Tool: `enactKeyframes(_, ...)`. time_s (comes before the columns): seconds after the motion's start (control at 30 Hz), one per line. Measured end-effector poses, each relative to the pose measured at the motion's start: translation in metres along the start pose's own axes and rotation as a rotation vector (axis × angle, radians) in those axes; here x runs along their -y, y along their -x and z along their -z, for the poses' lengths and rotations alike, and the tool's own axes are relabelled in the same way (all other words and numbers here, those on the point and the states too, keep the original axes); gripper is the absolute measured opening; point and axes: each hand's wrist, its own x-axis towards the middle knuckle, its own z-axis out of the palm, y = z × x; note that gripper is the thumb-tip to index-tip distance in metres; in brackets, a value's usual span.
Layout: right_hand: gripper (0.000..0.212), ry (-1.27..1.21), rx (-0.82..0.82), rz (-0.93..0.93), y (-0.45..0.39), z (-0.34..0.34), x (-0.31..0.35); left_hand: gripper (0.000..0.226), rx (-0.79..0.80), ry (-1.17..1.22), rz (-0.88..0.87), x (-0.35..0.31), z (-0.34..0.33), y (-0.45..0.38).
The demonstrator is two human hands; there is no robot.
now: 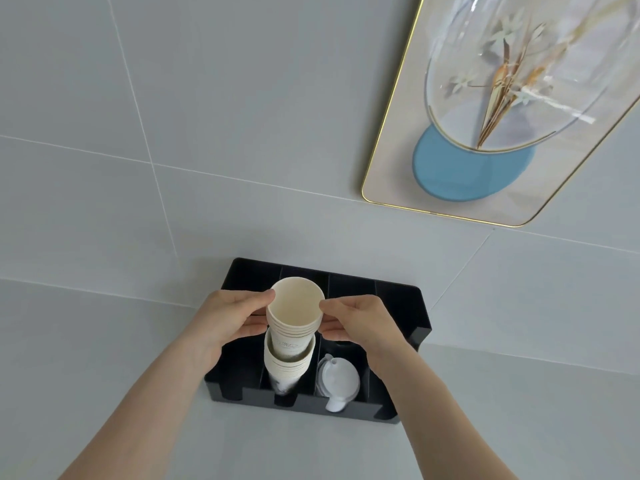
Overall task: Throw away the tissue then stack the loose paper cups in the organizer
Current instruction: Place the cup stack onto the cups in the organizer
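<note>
A black organizer (401,299) with several compartments stands on the grey surface against the wall. In its second compartment from the left sits a stack of paper cups (287,367). Another nested stack of cream paper cups (294,313) is partly inserted into the top of that lower stack. My left hand (230,318) grips the upper stack on its left side and my right hand (356,322) pinches its right side near the rim. No tissue is in view.
White plastic lids (337,379) lie in the compartment to the right of the cups. A gold-framed picture (498,109) of a glass vase hangs on the tiled wall at the upper right. Grey countertop (104,341) spreads around the organizer.
</note>
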Motion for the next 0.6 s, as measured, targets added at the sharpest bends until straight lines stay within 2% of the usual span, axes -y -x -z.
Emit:
enactKeyframes(0.3,0.012,0.087,-0.050,-0.068,-0.017,-0.011,-0.036,0.010,-0.020,-0.069,0.020,0.034,-0.001,-0.014)
enactKeyframes(0.6,0.017,0.178,-0.069,-0.052,-0.019,-0.017,-0.051,0.015,-0.056,-0.237,-0.049,0.048,0.001,-0.013)
